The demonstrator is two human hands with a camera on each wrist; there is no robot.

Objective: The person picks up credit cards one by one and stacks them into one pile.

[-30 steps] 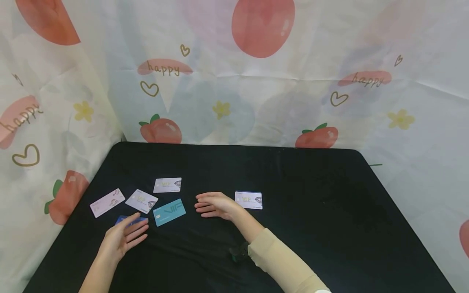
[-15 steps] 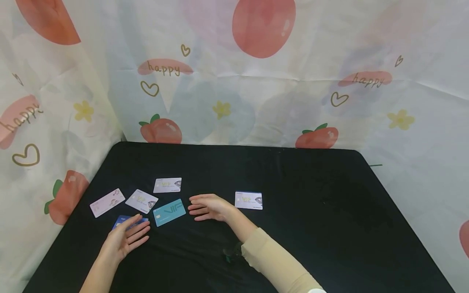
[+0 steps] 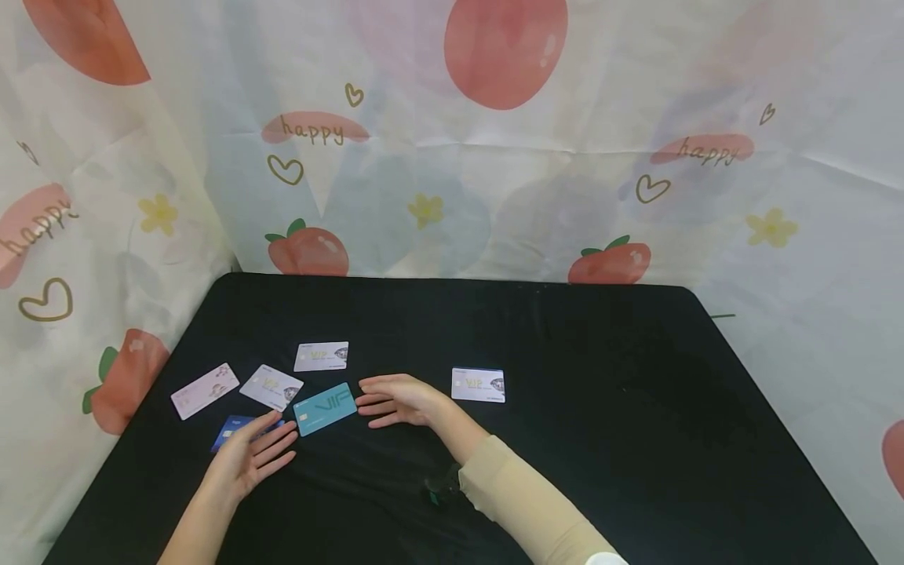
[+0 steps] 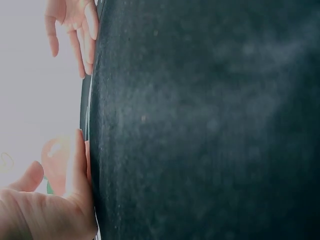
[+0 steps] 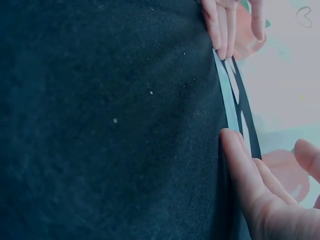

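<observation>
On my head feed, the left hand [image 3: 247, 459] hides part of the blue card [image 3: 230, 431], and I can't tell whether the right hand [image 3: 401, 400] touches the teal card [image 3: 325, 410]. The bottom edge crops the tan sleeve [image 3: 530, 498]; a dark thing [image 3: 439, 486] beside its cuff is too dim for me to identify. My left wrist view crops both hands.

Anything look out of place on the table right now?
One white card lies alone right of the right hand, apart from five cards scattered at mixed angles toward the left. I see no spill or damage, though the left hand partly hides the blue card.
</observation>
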